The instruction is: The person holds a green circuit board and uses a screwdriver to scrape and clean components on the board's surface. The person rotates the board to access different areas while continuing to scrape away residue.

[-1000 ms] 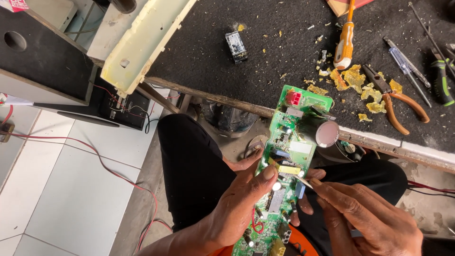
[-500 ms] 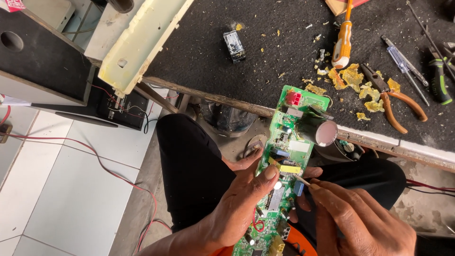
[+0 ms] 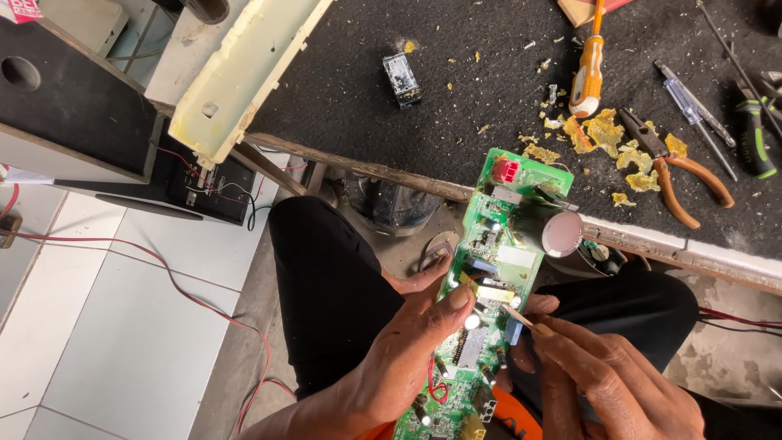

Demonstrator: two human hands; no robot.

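Your left hand (image 3: 407, 358) grips a long green circuit board (image 3: 497, 285) from its left edge, thumb pressed across the face near a yellow component, fingers curled behind. You hold the board over your lap, its far end tilted up toward the edge of the dark worktop (image 3: 456, 73). The board is narrow and crowded: a red connector block at the far end, a large cylindrical capacitor with a pale round top on the right edge, a black chip lower down, a small blue part near your right fingers and a loop of red wire near the bottom.

Your right hand (image 3: 611, 383) pinches a thin pale stick (image 3: 516, 317) between thumb and fingertips, its tip touching the board just beside the yellow component.

On the worktop lie an orange-handled screwdriver (image 3: 588, 69), orange-handled pliers (image 3: 672, 167) and scattered yellow crumbs (image 3: 603, 134).
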